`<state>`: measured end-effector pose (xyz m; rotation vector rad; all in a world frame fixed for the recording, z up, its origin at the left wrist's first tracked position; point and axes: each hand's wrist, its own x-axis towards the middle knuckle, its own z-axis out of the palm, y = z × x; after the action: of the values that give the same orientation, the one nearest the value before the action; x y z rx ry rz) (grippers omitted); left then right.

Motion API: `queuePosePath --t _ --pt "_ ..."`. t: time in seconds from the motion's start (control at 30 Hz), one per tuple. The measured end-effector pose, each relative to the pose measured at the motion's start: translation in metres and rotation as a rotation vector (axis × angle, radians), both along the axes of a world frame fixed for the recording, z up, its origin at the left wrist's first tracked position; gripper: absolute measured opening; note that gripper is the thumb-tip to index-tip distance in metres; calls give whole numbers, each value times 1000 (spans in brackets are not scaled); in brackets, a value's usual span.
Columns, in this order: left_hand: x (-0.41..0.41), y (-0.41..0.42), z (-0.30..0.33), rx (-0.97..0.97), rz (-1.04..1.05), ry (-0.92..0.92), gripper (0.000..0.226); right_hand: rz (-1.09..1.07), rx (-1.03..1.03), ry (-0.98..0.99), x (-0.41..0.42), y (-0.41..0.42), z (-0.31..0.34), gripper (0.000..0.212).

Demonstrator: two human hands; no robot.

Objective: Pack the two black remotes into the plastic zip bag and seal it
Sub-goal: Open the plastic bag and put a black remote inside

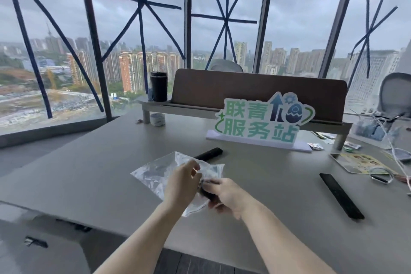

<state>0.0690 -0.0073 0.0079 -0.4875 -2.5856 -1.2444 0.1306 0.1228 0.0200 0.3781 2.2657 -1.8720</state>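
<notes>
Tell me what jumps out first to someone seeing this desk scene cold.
The two hands, left hand and right hand, meet at mid-desk over a crumpled clear plastic bag. Behind them stands a green and white sign with large characters. A long black remote lies alone to the right, another remote just beyond the bag.

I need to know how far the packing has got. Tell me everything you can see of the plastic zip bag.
The plastic zip bag is clear, thin and heavily crinkled, glinting with pale reflections. It lies mostly flat on the grey table, near the front middle. The left hand rests on top of it and the right hand pinches its near edge, where something small and dark shows between the fingers. One black remote lies along its far edge, partly hidden by the bag. Whether the bag is sealed cannot be told.
</notes>
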Motion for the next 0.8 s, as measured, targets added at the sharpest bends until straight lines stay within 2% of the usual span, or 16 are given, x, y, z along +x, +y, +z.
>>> queuePosePath --t 0.1,0.13,0.23,0.27,0.4,0.6,0.7,0.8 --pt "-15 -11 -5 35 39 42 8 -138 -75 55 -15 3 -18 22" --pt "-21 -16 -7 46 52 52 9 -210 -40 89 -17 9 -23 23" --pt "-33 -28 -13 58 92 68 13 -436 205 203 -27 35 -33 36" --pt "-38 -32 -14 68 98 70 15 -453 302 218 -35 43 -34 37" --pt "-51 -38 -17 82 77 75 13 -203 764 179 -96 62 -36 56" --pt "-64 -39 -28 113 45 19 10 254 1259 54 -186 58 -38 80" --pt "-68 -39 -29 111 33 -23 12 406 1410 -18 -207 62 -45 81" --pt "-72 -36 -30 116 22 -43 11 412 1501 20 -210 68 -50 68"
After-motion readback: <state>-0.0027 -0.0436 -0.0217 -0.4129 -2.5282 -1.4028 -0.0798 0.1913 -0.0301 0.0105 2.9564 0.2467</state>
